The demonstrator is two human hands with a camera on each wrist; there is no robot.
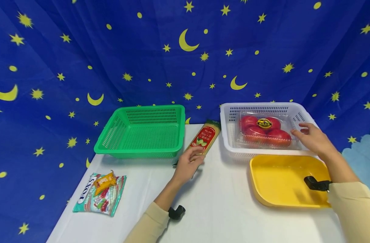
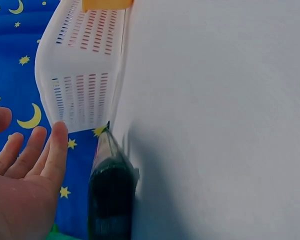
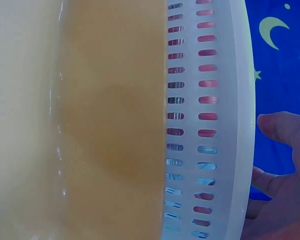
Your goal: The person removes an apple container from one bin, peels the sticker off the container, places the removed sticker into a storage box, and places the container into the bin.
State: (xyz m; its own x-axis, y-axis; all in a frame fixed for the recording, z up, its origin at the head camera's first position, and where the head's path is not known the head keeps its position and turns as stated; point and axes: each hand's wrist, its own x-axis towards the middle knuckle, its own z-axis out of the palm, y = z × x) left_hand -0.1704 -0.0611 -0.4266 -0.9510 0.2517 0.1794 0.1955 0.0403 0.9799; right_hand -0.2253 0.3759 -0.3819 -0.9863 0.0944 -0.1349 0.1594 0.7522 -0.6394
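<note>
My left hand (image 1: 187, 164) is over the near end of a long tan packet (image 1: 209, 133) with a red label and green ends. In the left wrist view its fingers are spread loosely beside the packet's dark end (image 2: 111, 205) and hold nothing. At the right end of a white basket (image 1: 230, 143) is my right hand (image 1: 313, 139), fingers relaxed and reaching over the rim. Inside that basket lies a clear plastic box of red tomatoes (image 1: 254, 133) with a black and gold label, just left of the fingertips. The right wrist view shows the hand (image 3: 285, 172) beside the basket's rim.
A green basket (image 1: 142, 152) stands at the back left. In front of the white basket is a yellow tub (image 1: 279, 179). A Fox's candy bag (image 1: 93, 200) lies at the left table edge, with a small orange packet (image 1: 105, 183) on top. A starry blue curtain (image 1: 160, 81) hangs behind.
</note>
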